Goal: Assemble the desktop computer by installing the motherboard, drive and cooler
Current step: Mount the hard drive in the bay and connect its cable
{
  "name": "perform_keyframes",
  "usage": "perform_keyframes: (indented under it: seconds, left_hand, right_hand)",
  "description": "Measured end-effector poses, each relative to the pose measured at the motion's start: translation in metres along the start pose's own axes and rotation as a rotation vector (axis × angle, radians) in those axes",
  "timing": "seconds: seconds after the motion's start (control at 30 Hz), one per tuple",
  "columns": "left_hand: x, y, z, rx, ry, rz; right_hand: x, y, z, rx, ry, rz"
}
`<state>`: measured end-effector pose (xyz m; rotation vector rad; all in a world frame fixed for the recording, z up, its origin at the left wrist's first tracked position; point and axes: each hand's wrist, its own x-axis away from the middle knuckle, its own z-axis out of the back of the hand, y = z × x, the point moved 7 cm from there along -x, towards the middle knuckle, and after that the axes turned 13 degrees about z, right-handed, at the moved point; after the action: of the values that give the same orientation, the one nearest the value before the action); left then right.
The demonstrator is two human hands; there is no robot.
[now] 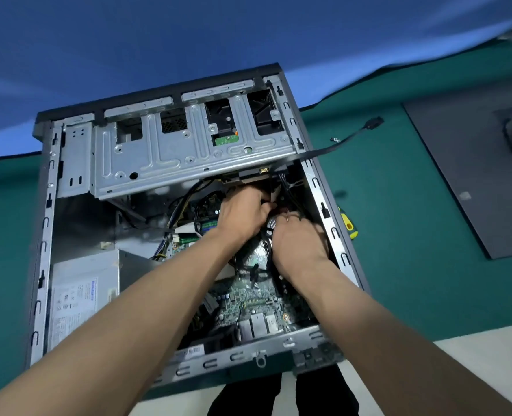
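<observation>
Hands are both deep in the case [43, 235], which lies open on its side on the green mat [414, 235]. Our left hand [242, 214] reaches in just under the drive cage [170, 154], fingers curled into the cables there, though we can't make out exactly what it's got hold of. Our right hand [299, 241] sits right beside it, touching it, fingers curled down among the black wires over the cooler area; what it grips is hidden too. The motherboard [248, 298] is already sitting in the bottom of the case, its green board showing between our forearms. A drive [226, 139] peeks through the cage cutout. The power supply [83, 292] sits on the left. A loose black cable [354, 135] trails out over the case edge onto the mat, and a yellow screwdriver [349, 225] lies just beside the case's right wall.
</observation>
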<state>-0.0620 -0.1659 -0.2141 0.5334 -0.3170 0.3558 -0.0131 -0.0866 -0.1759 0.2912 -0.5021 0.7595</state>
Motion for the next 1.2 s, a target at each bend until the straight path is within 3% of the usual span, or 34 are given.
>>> perform_keyframes:
  seconds: [0.2,0.37,0.6,0.8,0.9,1.03,1.13,1.2]
  left_hand:
    - [0.008,0.007,0.003,-0.089,-0.019,0.002]
    - [0.013,0.006,0.008,-0.030,-0.090,0.091]
    - [0.023,0.013,0.024,0.006,-0.177,0.138]
    - [0.039,0.012,0.048,0.024,-0.171,0.035]
    - [0.049,0.024,0.070,-0.080,-0.045,-0.042]
    - [0.054,0.051,0.101,-0.044,0.132,-0.137]
    - [0.050,0.058,0.108,0.029,0.102,-0.130]
    - [0.046,0.056,0.106,0.095,0.016,-0.096]
  right_hand:
    - [0.009,0.004,0.015,-0.230,0.105,-0.058]
    - [0.030,0.003,0.039,-0.443,0.199,-0.118]
    - [0.054,0.018,0.080,-0.325,0.365,-0.201]
    - [0.069,0.011,0.095,-0.254,0.514,-0.087]
    - [0.074,0.034,0.098,-0.543,0.648,-0.216]
    - [0.073,0.084,0.072,-1.015,0.726,-0.605]
    - [0.060,0.106,0.048,-1.257,0.679,-0.731]
    - [0.051,0.119,0.040,-1.290,0.657,-0.772]
